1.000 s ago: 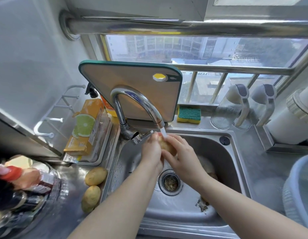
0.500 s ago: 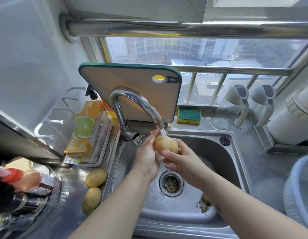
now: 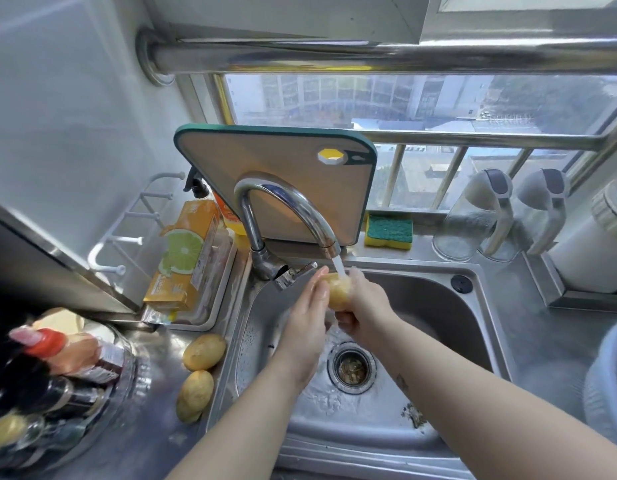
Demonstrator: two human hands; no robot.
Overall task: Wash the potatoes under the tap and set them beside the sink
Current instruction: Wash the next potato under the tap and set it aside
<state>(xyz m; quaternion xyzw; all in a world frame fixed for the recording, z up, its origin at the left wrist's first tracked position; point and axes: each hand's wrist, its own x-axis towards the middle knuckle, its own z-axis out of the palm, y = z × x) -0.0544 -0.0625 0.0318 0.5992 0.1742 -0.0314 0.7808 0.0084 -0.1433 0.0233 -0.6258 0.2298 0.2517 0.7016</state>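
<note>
Steel sink (image 3: 438, 306): under the running tap (image 3: 286, 209) the right hand (image 3: 366, 306) curls round a potato (image 3: 337, 294), the left hand (image 3: 307, 320) presses it with straight fingers (image 3: 318, 285); two other potatoes (image 3: 204, 351) lie on the left counter (image 3: 151, 362)

2 potatoes (image 3: 204, 352) left of sink (image 3: 438, 306), cutting board (image 3: 283, 157) behind tap (image 3: 286, 199), sponge (image 3: 388, 230) right of board

You hold a wet, pale yellow potato (image 3: 338, 294) in the stream from the tap (image 3: 286, 206), above the sink (image 3: 438, 306), your right hand (image 3: 366, 306) curled round it and your left hand (image 3: 307, 320) flat against it. A far potato (image 3: 204, 352) and a near potato (image 3: 195, 393), both yellow-brown, lie close together on the tabletop (image 3: 161, 368) just left of the sink.
</note>
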